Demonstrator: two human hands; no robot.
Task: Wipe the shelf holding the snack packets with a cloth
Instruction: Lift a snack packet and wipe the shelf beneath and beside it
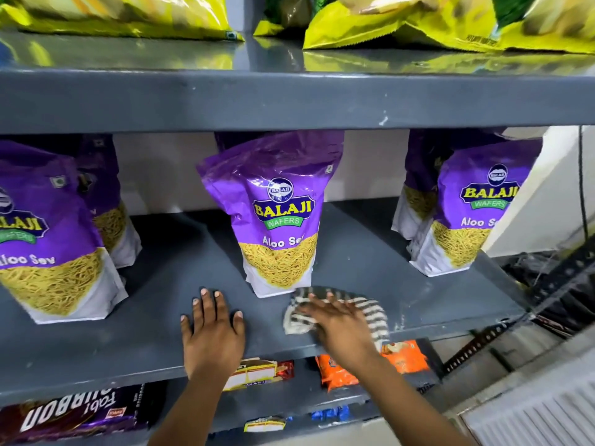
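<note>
**Mid-wipe on the front strip of the purple-packet shelf**

The right hand (335,320) lies flat on the striped cloth (375,312). Its fingers are straight and spread, pressing the cloth down rather than curling round it. The hand is motion-blurred, so finer finger detail is unclear.

The cloth sits on the grey shelf (154,284) at the front edge, right of centre. Its far edge touches or stops just short of the foot of the middle packet (280,226); I can't tell which.

The left hand (211,329) lies flat on bare shelf just left of the cloth. Its fingers are straight and it holds nothing; it looks like a brace.

The purple snack packets (473,217) stand upright in three groups, with bare grey strips between them. White specks show near the right front corner. An orange pack (405,355) lies on the shelf below.

Step, as I judge it: wiping the front strip, with the task partly done at best. The gaps between and behind the packets look not yet wiped, but I can't confirm that.

The next move likely calls for sliding the cloth sideways along the front, or back into a gap. It needs flat, even pressure and must steer clear of the middle packet so it doesn't tip.
</note>
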